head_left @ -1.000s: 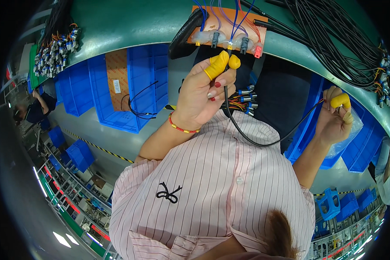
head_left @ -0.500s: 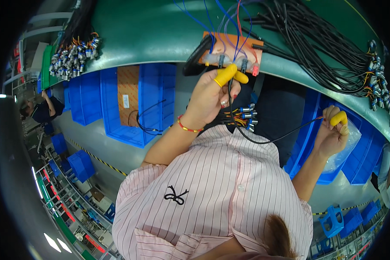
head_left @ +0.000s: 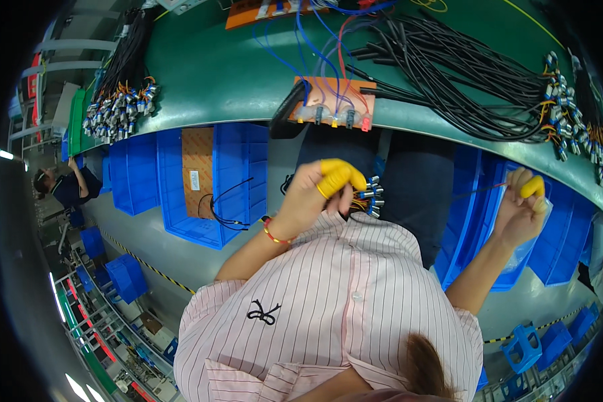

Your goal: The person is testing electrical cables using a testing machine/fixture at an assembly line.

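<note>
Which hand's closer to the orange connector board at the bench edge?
Left. The left hand is below the orange connector board in the picture, not touching it; the right hand is farther, off to its lower right.

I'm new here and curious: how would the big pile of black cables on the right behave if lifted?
The cables would probably droop, since they lie in loose curves. Some may slip apart, as they fan out at one end. The metal connectors could snag, being clustered with thin orange wires.
</note>
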### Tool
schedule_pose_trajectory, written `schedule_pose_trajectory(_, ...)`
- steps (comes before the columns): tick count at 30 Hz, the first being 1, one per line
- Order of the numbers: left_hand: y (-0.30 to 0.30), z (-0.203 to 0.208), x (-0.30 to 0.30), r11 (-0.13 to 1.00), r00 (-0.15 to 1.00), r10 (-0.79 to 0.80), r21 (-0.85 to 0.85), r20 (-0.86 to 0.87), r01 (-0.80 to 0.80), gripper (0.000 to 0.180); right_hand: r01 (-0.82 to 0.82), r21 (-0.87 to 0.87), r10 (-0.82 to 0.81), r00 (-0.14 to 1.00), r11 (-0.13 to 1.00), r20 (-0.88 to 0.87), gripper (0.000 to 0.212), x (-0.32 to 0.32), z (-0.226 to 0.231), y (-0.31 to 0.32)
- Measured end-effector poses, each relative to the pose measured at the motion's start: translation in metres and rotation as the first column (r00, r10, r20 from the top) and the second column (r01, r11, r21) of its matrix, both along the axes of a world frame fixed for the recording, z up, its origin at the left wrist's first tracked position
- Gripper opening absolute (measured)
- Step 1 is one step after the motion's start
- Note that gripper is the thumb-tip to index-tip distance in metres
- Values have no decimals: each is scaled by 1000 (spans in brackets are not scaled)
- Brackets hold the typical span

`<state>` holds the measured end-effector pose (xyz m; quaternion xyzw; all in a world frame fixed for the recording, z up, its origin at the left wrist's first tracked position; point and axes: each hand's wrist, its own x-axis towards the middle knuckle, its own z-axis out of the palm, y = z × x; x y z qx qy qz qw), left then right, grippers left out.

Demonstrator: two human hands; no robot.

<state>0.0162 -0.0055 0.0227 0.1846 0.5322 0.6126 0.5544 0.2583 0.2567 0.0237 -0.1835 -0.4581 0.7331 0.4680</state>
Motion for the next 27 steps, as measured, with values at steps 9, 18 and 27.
schedule_pose_trajectory(9,105,56,-21,917,963,172,392,-209,-79,48,29,15,-24,964,999,-265,17,49,70,95)
schedule_pose_trajectory(18,49,26,-19,979,944,-151,87,-293,184,31,279,281,-256,960,918,-115,37,23,35,142)
schedule_pose_trajectory(27,-5,-47,7,865,247,-497,-453,-832,217,27,435,232,-435,899,870,-55,41,-20,18,182)
